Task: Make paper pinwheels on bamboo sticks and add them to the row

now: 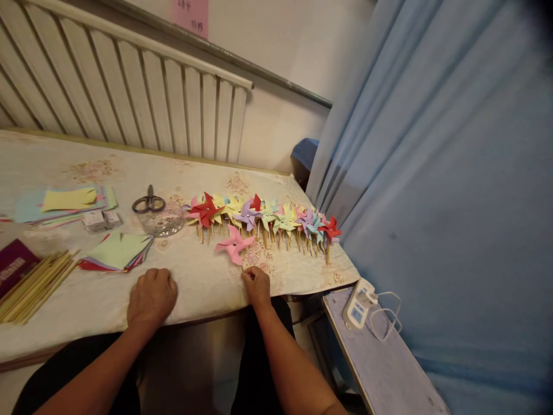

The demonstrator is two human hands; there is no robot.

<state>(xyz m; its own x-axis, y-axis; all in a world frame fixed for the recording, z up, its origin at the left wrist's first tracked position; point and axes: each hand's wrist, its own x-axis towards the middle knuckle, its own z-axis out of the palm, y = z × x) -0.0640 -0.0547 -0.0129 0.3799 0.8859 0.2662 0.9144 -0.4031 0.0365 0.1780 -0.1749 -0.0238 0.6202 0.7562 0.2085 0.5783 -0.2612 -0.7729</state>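
Observation:
A pink paper pinwheel (234,244) is held by its thin stick in the closed fingers of my right hand (258,286), in front of the row. My left hand (152,295) rests curled on the table near its front edge; whether anything is inside the fist is hidden. Behind the pink one, a row of pinwheels (286,220) in red, yellow, purple, green and blue lies along the table. Left of the row are a clear dish (163,225) of small pins and a pair of scissors (149,203) touching its rim. A stack of cut paper squares (117,252) lies beyond my left hand.
At the left are wooden sticks (41,286), a purple packet (15,266), small white boxes (102,220) and more coloured paper (69,199). A radiator (129,86) stands behind the table. On the right, a power strip (359,303) with a white cable sits on a bench beside a blue curtain (449,173).

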